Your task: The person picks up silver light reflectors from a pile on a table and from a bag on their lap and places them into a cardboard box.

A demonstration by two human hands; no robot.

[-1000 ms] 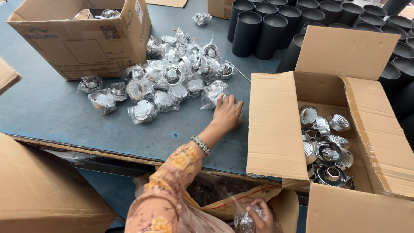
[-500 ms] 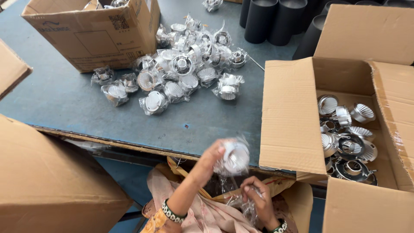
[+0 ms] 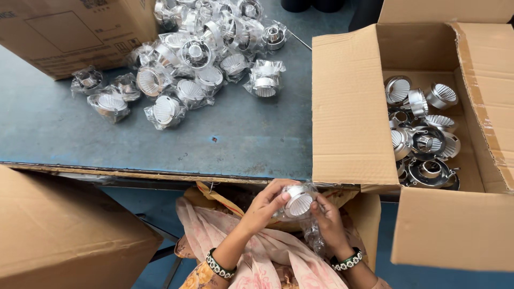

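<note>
A worn blue-grey bench (image 3: 235, 144), scuffed and speckled, is seen from the head view, with its chipped front edge running across the middle of the picture. Below that edge, over the lap, a round silver ribbed metal reflector in a clear plastic bag (image 3: 297, 203) is held between both hands. The left hand (image 3: 266, 204) is curled about the reflector's left side, its fingers (image 3: 278, 188) bent over the top and the thumb pressed against the rim. The right hand (image 3: 326, 217) is closed on the right side, with fingertips pinching the crinkled plastic, a loose tail of which hangs below. A beaded bracelet is worn on each wrist, and the lap is covered by pale floral cloth (image 3: 267, 251).

On the far part of the bench, toward its back edge, a heap of like reflectors in clear bags (image 3: 198, 59) is spread, glossy and wrinkled, some lying with the ribbed cone upward. At the back left corner a closed brown corrugated cardboard box (image 3: 69, 32) is set. At the right end of the bench an open brown cardboard box (image 3: 439, 144) stands with its flaps spread; bare, unwrapped silver reflectors (image 3: 423, 134) are piled inside it, shiny and finely grooved. Another plain brown cardboard carton (image 3: 64, 230) is seen below the bench's front edge at the left.
</note>
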